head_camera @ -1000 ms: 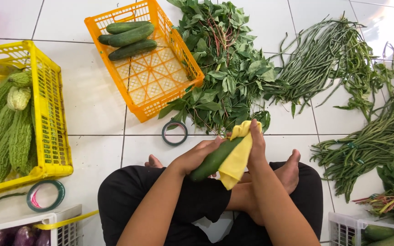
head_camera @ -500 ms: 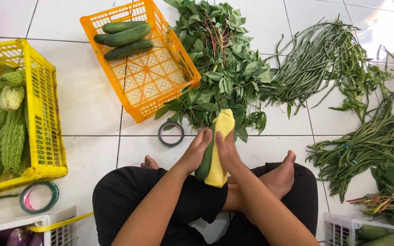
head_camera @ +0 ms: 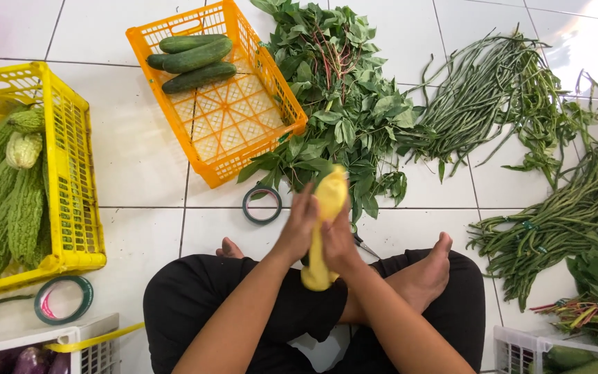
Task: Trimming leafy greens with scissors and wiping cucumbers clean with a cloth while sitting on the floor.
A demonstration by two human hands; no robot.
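I sit cross-legged on the white tiled floor. My left hand and my right hand press together around a yellow cloth, which stands nearly upright above my lap. The cloth covers the long green cucumber seen a moment ago, so almost none of it shows. An orange crate holding three cucumbers lies ahead to the left. A roll of green tape sits on the floor just left of my hands.
A yellow crate of bitter gourds stands at the left, with another tape roll below it. Leafy greens lie ahead and long beans spread to the right. White crates sit at both lower corners.
The cucumber swung from a slant to nearly upright. The yellow cloth now wraps it fully, and both hands have closed together around it.
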